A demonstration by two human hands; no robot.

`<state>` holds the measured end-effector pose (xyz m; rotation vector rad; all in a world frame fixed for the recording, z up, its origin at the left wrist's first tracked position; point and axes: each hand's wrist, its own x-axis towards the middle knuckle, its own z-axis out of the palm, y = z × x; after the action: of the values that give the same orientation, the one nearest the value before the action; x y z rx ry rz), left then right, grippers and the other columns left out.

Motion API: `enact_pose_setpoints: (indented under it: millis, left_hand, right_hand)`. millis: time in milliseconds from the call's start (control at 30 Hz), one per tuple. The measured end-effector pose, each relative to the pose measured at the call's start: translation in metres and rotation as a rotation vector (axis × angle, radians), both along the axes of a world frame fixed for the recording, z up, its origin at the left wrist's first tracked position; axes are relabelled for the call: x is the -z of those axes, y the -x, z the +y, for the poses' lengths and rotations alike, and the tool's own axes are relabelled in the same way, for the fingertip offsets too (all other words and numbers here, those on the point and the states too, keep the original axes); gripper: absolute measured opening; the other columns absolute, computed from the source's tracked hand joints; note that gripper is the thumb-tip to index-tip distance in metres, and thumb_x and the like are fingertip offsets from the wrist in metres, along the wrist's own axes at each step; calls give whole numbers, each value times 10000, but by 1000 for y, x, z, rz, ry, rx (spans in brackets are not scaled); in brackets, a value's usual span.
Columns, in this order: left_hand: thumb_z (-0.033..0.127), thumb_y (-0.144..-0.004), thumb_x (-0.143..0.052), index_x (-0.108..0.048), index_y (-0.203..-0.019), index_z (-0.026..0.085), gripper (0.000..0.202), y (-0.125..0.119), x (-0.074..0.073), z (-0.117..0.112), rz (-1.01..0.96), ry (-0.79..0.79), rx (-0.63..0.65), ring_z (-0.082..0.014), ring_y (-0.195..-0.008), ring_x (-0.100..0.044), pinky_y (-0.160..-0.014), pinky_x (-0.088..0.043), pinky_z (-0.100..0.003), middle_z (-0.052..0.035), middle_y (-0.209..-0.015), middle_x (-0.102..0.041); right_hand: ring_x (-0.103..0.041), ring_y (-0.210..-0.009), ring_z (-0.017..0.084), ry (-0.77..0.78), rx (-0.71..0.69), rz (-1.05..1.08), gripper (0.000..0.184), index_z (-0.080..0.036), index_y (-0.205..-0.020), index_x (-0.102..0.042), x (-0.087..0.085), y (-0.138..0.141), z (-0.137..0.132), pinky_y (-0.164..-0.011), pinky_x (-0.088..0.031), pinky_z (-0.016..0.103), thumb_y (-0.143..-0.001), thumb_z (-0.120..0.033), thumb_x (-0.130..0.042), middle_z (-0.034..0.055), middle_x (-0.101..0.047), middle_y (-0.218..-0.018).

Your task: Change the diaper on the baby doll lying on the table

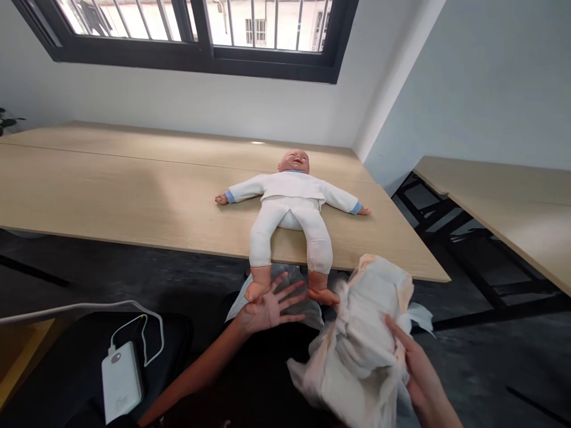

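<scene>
A baby doll point(292, 190) in a white top and white leggings with blue cuffs lies on its back on the wooden table point(111, 190), arms spread. Its feet stick out past the front edge. Just below the doll's feet, my left hand point(272, 309) is open, palm up and fingers spread, holding nothing. A pale sheet-like thing point(238, 306) shows behind that hand, its kind unclear. On the right, my right hand point(417, 365) grips a white, partly unfolded diaper point(370, 315) with peach-orange edges, crumpled and slightly blurred. Some of this hand's fingers are hidden behind it.
At lower left, a white power bank point(121, 383) with a cable rests on a black seat point(173, 333). A second wooden table point(513, 202) with black legs stands to the right. Behind the doll are a wall and a dark-framed window point(276, 65).
</scene>
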<state>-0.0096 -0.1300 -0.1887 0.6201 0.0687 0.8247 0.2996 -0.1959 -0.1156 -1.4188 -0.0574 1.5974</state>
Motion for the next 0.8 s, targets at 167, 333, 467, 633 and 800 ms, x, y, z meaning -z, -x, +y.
enact_pose_setpoints:
  millis: [167, 333, 467, 633, 800]
  left_hand:
    - [987, -520, -644, -531, -1503, 225, 1249, 19, 17, -1, -52, 15, -40, -452, -1559, 235, -1225, -54, -694, -71, -1754, 23]
    - [983, -711, -462, -638, -1381, 376, 921, 0, 8, 11, -153, 124, 13, -448, -1577, -98, -1193, -96, -680, -69, -1687, -311]
    - [938, -703, -569, -676, -1306, 426, 798, -23, 0, 18, -119, 137, 22, -409, -1493, -332, -1146, -253, -580, -34, -1650, -382]
    - [961, -616, -622, -664, -1322, 404, 900, -42, -14, 18, -61, 155, 15, -403, -1416, -455, -1135, -271, -547, -72, -1543, -512]
    - [988, -584, -603, -671, -1296, 257, 1023, -61, -31, 16, -60, 133, -54, -417, -1469, -389, -1182, -216, -574, -153, -1366, -641]
  right_hand:
    - [-758, -1025, 284, 51, -10, 81, 686, -72, -1523, -464, 14, 27, -3, -914, -645, 350, -912, -270, -706, 142, -756, -1158]
    - [-731, -1108, 272, 56, -100, 72, 661, -84, -1500, -491, 25, 41, -3, -923, -636, 325, -917, -297, -717, 129, -734, -1228]
    - [-677, -1219, 280, 44, -177, -35, 763, -142, -1522, -484, 39, 33, -5, -954, -623, 338, -881, -433, -778, 105, -687, -1332]
    - [-631, -1291, 275, 34, -293, -205, 610, -146, -1433, -603, 34, 20, -1, -1122, -496, 395, -944, -499, -690, 101, -679, -1342]
    - [-684, -1214, 256, 63, -281, -303, 472, -100, -1324, -667, 10, 2, 10, -1138, -455, 371, -991, -433, -639, 121, -708, -1290]
